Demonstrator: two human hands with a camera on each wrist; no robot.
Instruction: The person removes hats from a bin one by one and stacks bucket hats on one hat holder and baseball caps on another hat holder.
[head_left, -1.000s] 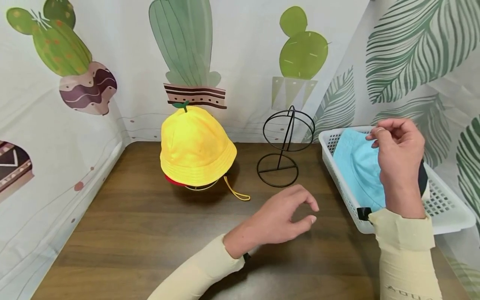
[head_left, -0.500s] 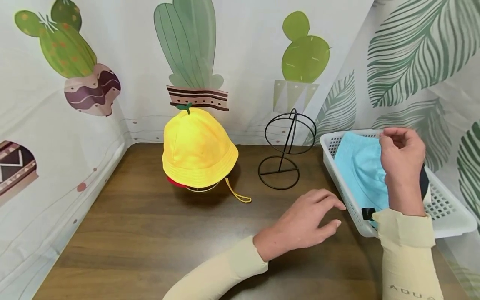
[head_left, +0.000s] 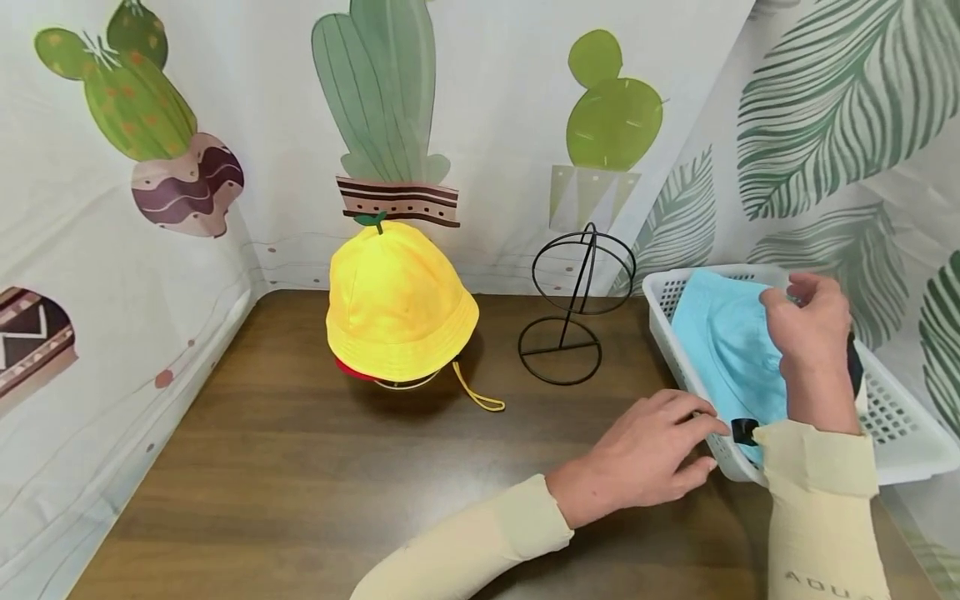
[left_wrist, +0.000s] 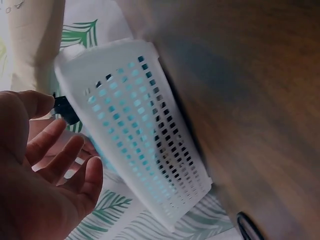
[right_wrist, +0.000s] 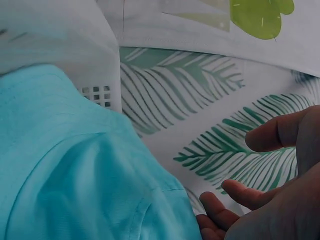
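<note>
- As the person's right hand (head_left: 813, 321) hangs over the basket side of the table, its fingers are loosely curled, thumb and fingertips apart in the right wrist view; whether any fingertip touches cloth, the pictures cannot tell.
- Over to the left hand (head_left: 652, 454): fingers bent and spread, thumb apart from them, right up beside the basket's left wall; contact with the rim is unclear.
- Both wrists run into cream sleeves (head_left: 817, 517), and a small black object (head_left: 744, 431) sits at the right cuff.
- Right below the right hand, the light-blue fabric hat (head_left: 723, 342) lies inside the long white perforated plastic basket (head_left: 915, 462), covering its left part.
- Just past the right wrist, a dark item (head_left: 853, 365) peeks out of that same basket, mostly hidden.
- Next outward, left of the basket, the black wire hat stand (head_left: 561, 347) stands upright and bare on the brown wood-grain table (head_left: 337, 500).
- Farther left, the yellow fabric bucket hat (head_left: 401, 304) sits raised, green sprout on top, red edge below, cord trailing.
- Behind it all, white cloth (head_left: 495, 100) printed with cacti and leaves.
</note>
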